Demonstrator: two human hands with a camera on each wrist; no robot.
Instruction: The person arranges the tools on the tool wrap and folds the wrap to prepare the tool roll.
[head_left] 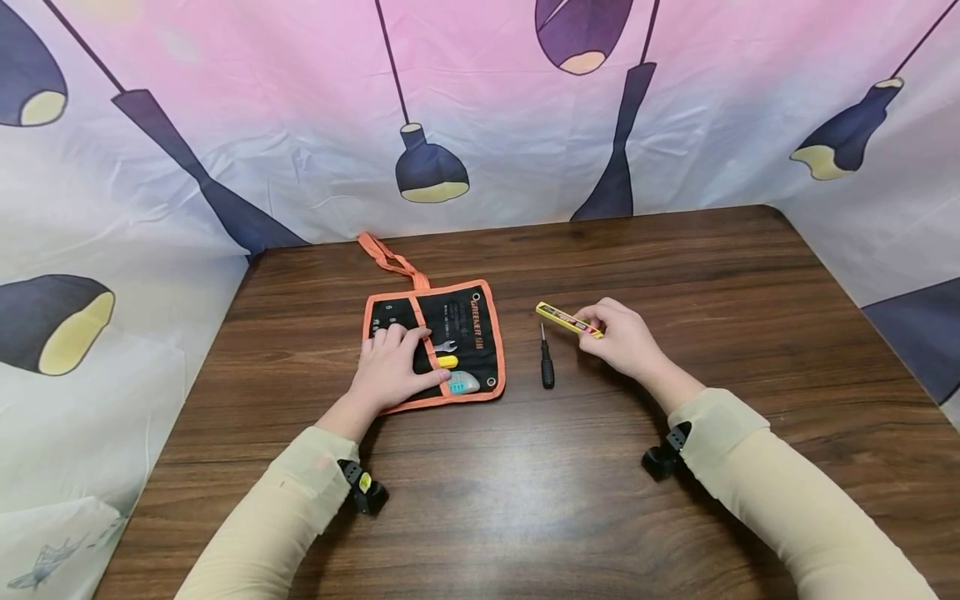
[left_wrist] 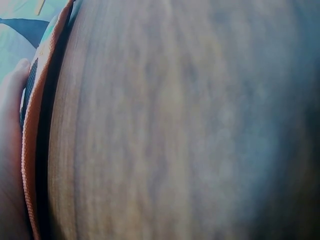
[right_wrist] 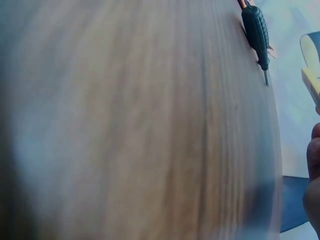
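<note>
A black tool pouch (head_left: pixel 468 312) with orange edging lies flat on the table. Over its left part rests my left hand (head_left: pixel 392 367), fingers spread across the orange band and the thumb near a grey and teal item (head_left: pixel 463 382). A wrench head (head_left: pixel 446 347) and a yellow piece (head_left: pixel 447 362) stick out from under the band. Between thumb and fingers, my right hand (head_left: pixel 618 333) pinches one end of a slim yellow stick-like box (head_left: pixel 562 318) with dark and red print. A small black-handled screwdriver (head_left: pixel 547 367) lies just left of that hand, its shaft pointing away from me.
An orange strap (head_left: pixel 393 262) trails from the pouch toward the table's far edge. The dark wooden table (head_left: pixel 510 500) ends against a printed cloth backdrop (head_left: pixel 510 142). Both wrist views show mostly blurred tabletop.
</note>
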